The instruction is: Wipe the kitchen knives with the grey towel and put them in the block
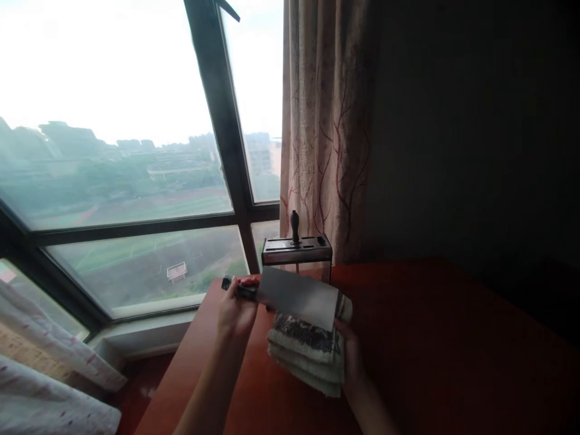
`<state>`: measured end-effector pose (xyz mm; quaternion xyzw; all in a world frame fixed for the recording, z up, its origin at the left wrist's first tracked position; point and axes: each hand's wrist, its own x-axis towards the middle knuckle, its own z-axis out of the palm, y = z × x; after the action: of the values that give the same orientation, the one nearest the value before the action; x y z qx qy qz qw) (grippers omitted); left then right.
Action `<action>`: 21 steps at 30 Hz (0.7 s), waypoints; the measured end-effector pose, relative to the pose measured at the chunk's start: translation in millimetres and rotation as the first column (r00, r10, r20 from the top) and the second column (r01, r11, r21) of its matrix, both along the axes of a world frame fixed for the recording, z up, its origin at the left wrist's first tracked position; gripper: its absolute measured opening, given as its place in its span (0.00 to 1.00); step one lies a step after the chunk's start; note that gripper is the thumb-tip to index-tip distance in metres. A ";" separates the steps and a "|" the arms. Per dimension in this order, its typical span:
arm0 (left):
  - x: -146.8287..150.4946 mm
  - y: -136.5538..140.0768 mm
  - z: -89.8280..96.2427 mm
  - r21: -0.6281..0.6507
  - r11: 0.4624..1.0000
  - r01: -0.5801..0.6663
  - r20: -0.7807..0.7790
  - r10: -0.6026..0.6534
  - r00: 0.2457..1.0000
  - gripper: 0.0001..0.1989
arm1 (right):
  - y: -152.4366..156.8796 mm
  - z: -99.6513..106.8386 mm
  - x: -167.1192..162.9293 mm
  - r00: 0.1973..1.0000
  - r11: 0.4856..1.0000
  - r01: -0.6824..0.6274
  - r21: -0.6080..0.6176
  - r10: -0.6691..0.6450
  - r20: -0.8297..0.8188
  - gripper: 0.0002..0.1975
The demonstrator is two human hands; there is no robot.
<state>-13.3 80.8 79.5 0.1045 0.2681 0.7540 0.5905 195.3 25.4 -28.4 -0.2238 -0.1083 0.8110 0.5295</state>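
Observation:
My left hand (pixel 236 311) is closed round the black handle of a cleaver (pixel 296 296), whose broad grey blade points to the right above the table. A folded towel (pixel 308 350), pale with a dark pattern, hangs in layers below and behind the blade. My right hand (pixel 350 347) is closed on the towel's right side, and part of the cloth shows at the blade's far end. Behind the blade stands a knife block (pixel 296 249) with a slotted top and clear sides. One dark-handled tool (pixel 295 226) sticks up from its slots.
A reddish-brown wooden table (pixel 430 338) spreads beneath my hands. Large dark-framed windows (pixel 212 90) stand at the left and ahead, with a patterned curtain (pixel 326 121) behind the knife block. Another curtain (pixel 49 393) hangs at the lower left. The right side is dark.

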 end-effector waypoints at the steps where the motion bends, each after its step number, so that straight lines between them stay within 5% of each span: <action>1: 0.1 -4.4 -12.9 -0.034 0.999 0.005 0.030 -0.004 1.000 0.22 | -0.9 1.9 0.6 1.000 1.000 0.004 -0.004 -0.004 0.026 0.20; 7: -3.2 -21.3 -56.9 -0.218 0.976 -0.010 0.216 0.058 0.975 0.22 | -4.4 3.0 3.9 0.996 0.999 -0.040 0.017 0.039 0.083 0.30; 14: -2.7 -31.7 -69.6 -0.084 0.996 0.040 0.202 -0.023 0.979 0.17 | -2.8 5.1 6.7 0.994 1.000 0.026 0.006 -0.027 0.106 0.26; 18: -2.2 -36.3 -68.5 0.003 0.992 0.125 0.104 -0.125 0.987 0.09 | 0.1 8.0 13.5 0.987 0.994 0.099 -0.034 -0.094 0.133 0.26; 21: -2.0 -36.7 -70.1 0.021 0.979 0.203 -0.121 -0.199 0.972 0.04 | 2.8 7.0 21.3 0.973 0.981 0.187 -0.045 -0.179 0.148 0.28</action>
<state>-15.2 44.1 9.5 0.1855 0.2781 0.6872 0.6450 216.6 28.2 -21.4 -0.3061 -0.1011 0.7434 0.5860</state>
